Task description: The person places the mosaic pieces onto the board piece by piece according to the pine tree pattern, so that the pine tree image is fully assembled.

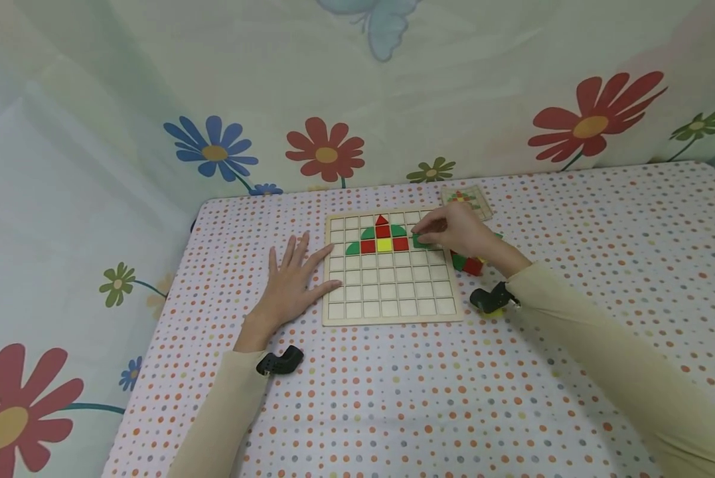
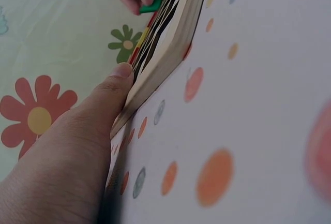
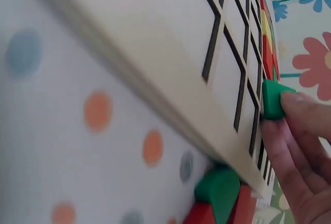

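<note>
A wooden grid board (image 1: 393, 310) lies on the dotted tablecloth. Red, green and yellow blocks fill some cells in its upper rows, with a red triangle block (image 1: 382, 220) topmost and a yellow square block (image 1: 384, 245) in the middle. My right hand (image 1: 457, 232) pinches a green block (image 3: 272, 100) between thumb and fingers, over the board's upper right cells. My left hand (image 1: 289, 282) lies with fingers spread at the board's left edge, its thumb (image 2: 111, 92) touching the frame.
A small pattern card (image 1: 482, 207) lies behind the board, partly covered by my right hand. Loose red and green blocks (image 1: 472, 267) are piled at the board's right side. Part of a yellow piece (image 1: 493, 313) shows below the right wrist's black camera mount (image 1: 490, 297).
</note>
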The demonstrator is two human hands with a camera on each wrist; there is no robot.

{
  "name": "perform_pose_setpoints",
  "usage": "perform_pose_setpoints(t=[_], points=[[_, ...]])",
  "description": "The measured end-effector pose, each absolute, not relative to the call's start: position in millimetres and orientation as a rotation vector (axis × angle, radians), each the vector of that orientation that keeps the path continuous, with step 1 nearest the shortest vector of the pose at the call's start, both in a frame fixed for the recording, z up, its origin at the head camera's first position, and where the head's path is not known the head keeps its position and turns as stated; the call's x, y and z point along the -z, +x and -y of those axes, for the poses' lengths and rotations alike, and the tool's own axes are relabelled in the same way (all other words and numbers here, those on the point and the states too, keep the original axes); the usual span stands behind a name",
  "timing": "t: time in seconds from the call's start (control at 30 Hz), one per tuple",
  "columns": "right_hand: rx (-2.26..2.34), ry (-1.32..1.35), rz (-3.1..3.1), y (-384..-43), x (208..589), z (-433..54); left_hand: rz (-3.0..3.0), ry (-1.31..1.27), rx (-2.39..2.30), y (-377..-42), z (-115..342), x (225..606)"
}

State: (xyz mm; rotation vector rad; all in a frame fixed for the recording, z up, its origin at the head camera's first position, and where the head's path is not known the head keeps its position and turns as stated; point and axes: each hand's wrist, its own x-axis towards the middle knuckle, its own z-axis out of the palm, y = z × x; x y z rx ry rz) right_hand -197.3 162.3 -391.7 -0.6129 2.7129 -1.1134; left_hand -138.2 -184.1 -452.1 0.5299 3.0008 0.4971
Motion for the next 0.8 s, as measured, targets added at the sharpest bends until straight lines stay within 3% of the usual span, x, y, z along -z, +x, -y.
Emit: perform_pose_setpoints(t=[0.8], points=[[0.677,-0.649,-2.786,-194.4,379.9,-129.8,-3.002,0.524,-0.511,-137.4,182.4,449.2]])
